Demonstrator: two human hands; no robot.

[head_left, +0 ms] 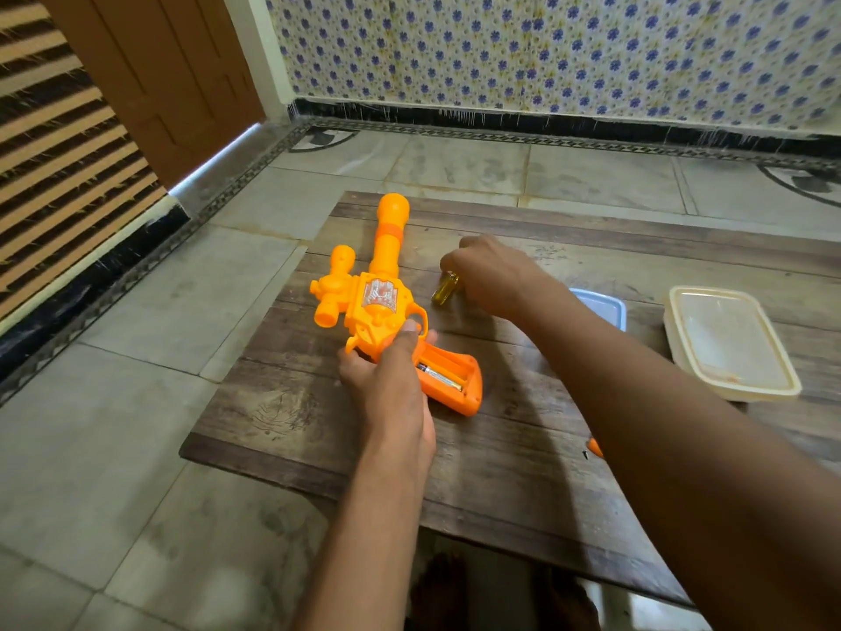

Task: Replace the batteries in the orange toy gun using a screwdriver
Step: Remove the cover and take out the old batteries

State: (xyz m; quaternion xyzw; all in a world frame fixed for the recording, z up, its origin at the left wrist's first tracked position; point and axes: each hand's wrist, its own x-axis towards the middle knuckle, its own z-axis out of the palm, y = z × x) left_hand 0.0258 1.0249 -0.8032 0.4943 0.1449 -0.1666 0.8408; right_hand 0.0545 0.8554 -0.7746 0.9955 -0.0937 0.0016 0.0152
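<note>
Orange toy gun (377,307) lies on the table (500,448), its grip compartment open with a battery (439,378) showing — the left hand (387,380) clasps the grip, apparently to steady it. Beyond the gun, the right hand (491,275) curls its fingers (455,261) around a yellowish screwdriver handle (445,288) — probably no longer needed.

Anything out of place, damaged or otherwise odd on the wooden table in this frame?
Nothing looks damaged or spilled. The orange plastic toy gun lies with its grip compartment open, one battery showing inside, held by the left hand. The right hand holds a yellow-handled screwdriver.
</note>
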